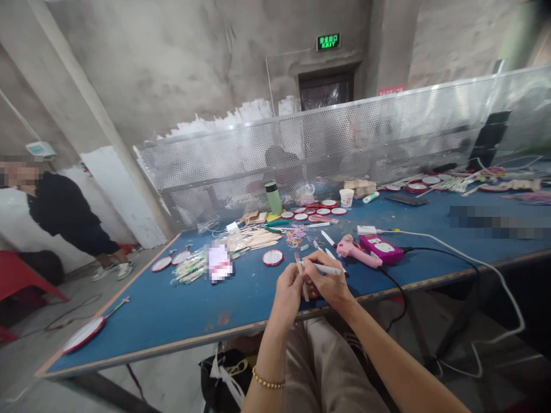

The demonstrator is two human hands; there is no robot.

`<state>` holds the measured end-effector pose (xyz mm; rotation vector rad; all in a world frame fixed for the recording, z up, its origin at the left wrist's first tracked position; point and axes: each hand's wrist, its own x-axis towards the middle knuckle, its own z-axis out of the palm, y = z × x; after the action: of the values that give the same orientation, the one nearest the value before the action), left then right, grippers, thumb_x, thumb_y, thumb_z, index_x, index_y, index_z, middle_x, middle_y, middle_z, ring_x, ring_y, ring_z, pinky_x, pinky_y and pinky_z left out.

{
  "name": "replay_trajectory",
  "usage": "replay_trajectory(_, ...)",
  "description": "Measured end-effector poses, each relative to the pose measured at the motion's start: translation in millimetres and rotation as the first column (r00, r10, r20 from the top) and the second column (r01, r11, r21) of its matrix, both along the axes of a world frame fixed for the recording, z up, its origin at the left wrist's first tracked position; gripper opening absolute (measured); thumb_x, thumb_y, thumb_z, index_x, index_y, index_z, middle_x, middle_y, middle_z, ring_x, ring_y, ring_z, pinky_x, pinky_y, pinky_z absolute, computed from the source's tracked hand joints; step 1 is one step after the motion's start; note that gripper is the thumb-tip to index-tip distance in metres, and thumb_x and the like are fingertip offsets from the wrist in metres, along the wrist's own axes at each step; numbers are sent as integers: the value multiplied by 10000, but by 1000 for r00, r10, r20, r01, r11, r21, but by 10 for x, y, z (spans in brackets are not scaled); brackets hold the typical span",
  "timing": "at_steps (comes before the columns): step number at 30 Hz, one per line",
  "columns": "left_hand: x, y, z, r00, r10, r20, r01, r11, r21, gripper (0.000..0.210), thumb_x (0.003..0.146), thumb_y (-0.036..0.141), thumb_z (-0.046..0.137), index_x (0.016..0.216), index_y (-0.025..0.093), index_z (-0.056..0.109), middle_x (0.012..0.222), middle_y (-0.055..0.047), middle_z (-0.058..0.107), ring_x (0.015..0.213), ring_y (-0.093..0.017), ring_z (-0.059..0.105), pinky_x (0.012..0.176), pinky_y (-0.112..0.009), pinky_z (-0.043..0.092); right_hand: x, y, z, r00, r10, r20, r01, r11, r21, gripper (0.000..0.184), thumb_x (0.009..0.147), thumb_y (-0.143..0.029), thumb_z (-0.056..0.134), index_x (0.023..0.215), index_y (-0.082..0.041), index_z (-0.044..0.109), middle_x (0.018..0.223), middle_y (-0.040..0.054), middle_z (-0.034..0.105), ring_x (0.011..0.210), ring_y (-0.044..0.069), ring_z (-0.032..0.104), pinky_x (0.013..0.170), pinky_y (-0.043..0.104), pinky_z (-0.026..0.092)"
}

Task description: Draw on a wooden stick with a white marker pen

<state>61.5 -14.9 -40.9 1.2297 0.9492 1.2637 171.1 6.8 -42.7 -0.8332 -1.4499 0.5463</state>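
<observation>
My left hand (289, 291) is closed on a flat wooden craft stick (297, 261) that has a reddish upper end. In my right hand (326, 282) is a white marker pen (326, 268), gripped as for writing, its tip end hidden by the fingers against the stick. Both hands meet just above the table's front edge. A round white disc with a red rim (272, 257) lies left of them. Close by on the right rests a pink glue gun (357, 251). More white pens (329, 239) lie just beyond my right hand.
Beyond my hands lie colourful rubber bands (297, 236), wooden sticks (258, 236) and green-handled pliers (275, 228). A purple box (381, 249) with cables sits right. A green bottle (272, 198) and paper cup (346, 198) stand behind. A person (69, 206) stands at left.
</observation>
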Motion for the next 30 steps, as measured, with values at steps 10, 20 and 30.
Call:
replay_trajectory(10, 4, 18, -25, 1000, 10, -8, -10, 1000, 18, 436, 714, 567, 661, 844, 161, 569, 699, 13, 586, 554, -117, 552, 547, -274, 519, -2, -2, 7, 1000, 10, 17, -10, 1000, -8, 224, 841, -351, 542, 676, -204, 578, 527, -33, 531, 451, 108, 474, 427, 217, 402)
replay_trajectory(20, -3, 9, -16, 1000, -5, 4, 5, 1000, 13, 413, 714, 553, 669, 845, 171, 582, 672, 22, 585, 543, -116, 556, 552, -266, 519, 3, -10, 10, 1000, -15, -5, 15, 1000, 5, 223, 842, -339, 539, 661, -212, 567, 537, -18, 551, 459, 117, 490, 421, 225, 413)
replay_trajectory(30, 0, 9, -10, 1000, 3, -7, -3, 1000, 22, 412, 719, 555, 662, 832, 168, 575, 663, 21, 581, 532, -116, 550, 540, -267, 514, -9, -3, 1, 1000, 10, -11, -10, 999, -31, 216, 839, -341, 545, 669, -210, 564, 514, -34, 529, 426, 107, 468, 410, 217, 394)
